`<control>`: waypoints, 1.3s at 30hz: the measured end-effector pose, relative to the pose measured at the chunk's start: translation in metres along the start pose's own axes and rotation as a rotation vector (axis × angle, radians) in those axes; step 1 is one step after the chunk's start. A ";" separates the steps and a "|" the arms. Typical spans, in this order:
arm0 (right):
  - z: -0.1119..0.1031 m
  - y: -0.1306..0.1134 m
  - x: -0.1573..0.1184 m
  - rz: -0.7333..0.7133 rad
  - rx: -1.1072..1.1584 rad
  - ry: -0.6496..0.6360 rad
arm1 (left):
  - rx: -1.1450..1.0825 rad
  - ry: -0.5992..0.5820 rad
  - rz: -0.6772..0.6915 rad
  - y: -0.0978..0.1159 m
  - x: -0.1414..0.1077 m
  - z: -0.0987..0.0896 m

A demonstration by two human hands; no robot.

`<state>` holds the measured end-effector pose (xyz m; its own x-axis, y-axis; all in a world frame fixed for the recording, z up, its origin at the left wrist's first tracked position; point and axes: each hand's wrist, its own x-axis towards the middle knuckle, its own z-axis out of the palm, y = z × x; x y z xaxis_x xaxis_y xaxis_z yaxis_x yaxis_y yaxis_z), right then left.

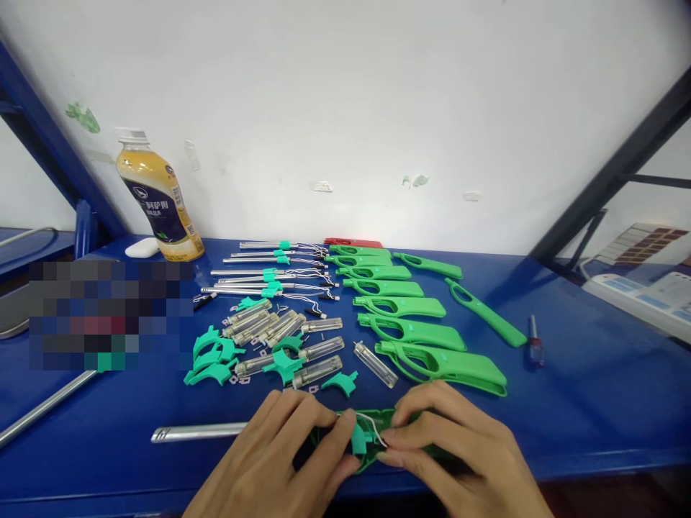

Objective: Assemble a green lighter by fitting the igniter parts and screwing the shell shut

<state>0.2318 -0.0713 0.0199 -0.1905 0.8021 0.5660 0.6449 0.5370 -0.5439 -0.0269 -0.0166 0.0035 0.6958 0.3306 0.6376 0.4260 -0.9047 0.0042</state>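
Observation:
A green lighter casing half (pixel 372 467) lies near the table's front edge, with a silver lighter tube (pixel 199 432) reaching out to the left. My left hand (pixel 291 446) is closed around the casing's left part, thumb and forefinger beside a teal trigger (pixel 358 439) seated in it. With my right hand (pixel 453 446) I pinch a thin white wire (pixel 372 423) over the casing, the fingertips close together. My fingers and palms hide much of the casing's inside. Just beyond lie a clear fuel tank (pixel 376 364) and a loose teal trigger (pixel 341 383).
Green casings (pixel 432 363) form a column at centre right, a red casing (pixel 353 242) behind them. Metal tubes with wires (pixel 242 291), clear tanks (pixel 318 370) and teal triggers (pixel 210 370) lie left. A bottle (pixel 159 201) stands at back left; a screwdriver (pixel 535 349) lies right.

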 end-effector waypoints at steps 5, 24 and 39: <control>-0.001 -0.001 -0.001 -0.072 0.007 -0.020 | -0.003 0.024 -0.036 0.005 0.009 -0.003; -0.004 -0.003 -0.005 -0.186 -0.149 -0.034 | -0.111 -0.019 -0.098 0.003 0.014 -0.003; -0.006 -0.009 0.000 -0.166 -0.172 0.021 | -0.078 -0.022 -0.086 0.005 0.020 -0.008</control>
<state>0.2307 -0.0772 0.0286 -0.2901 0.7002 0.6523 0.7229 0.6070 -0.3301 -0.0154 -0.0165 0.0221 0.6713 0.4128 0.6157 0.4391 -0.8906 0.1183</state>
